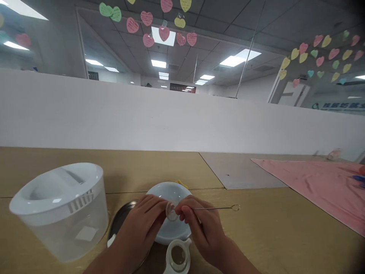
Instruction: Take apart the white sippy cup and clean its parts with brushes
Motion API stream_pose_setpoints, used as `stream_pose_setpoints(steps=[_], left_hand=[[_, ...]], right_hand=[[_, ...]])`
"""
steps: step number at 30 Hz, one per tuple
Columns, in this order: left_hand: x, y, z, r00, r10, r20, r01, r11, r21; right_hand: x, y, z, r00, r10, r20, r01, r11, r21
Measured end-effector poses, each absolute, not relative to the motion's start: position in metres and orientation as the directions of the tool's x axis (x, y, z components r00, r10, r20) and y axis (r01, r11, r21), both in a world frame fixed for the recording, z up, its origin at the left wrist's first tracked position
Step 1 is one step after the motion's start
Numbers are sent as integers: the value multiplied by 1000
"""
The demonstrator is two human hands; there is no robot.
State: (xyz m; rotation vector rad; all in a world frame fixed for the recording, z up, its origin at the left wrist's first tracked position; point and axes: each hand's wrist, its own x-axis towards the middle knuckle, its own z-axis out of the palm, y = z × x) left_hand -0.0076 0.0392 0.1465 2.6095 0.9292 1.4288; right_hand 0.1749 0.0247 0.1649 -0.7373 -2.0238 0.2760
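Note:
My left hand point(144, 219) is closed on a small, pale, ring-shaped piece point(171, 211) with a round rim, its open end facing right. Pinched in the fingers of my right hand point(203, 224) is a thin metal rod point(213, 208) with a small wire loop at its right end. The rod's other end is hidden by my fingers, close to the ring-shaped piece. Both hands are over a white bowl point(162, 188). Below them, near the bottom edge, lies a white plastic part point(169, 258) with a round opening and side tabs.
On the left stands a translucent plastic tub point(57, 239) with a white lid. A dark metal tray point(118, 217) lies partly behind my left forearm. Something yellow point(181, 183) shows behind the bowl. A pink cloth point(313, 186) covers the right table. A white partition point(171, 121) runs behind.

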Motion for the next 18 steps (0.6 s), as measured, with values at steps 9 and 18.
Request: stream_pose_setpoints(steps=[9,18], left_hand=[[-10,14,160,496,462,735,448,-861,238],[-13,-14,166,710,309,633,259,-950,174]], right_hand=[[173,-21,180,61,646,761,383,688,-616],[128,-103,145,686,507,521,202,556,-806]])
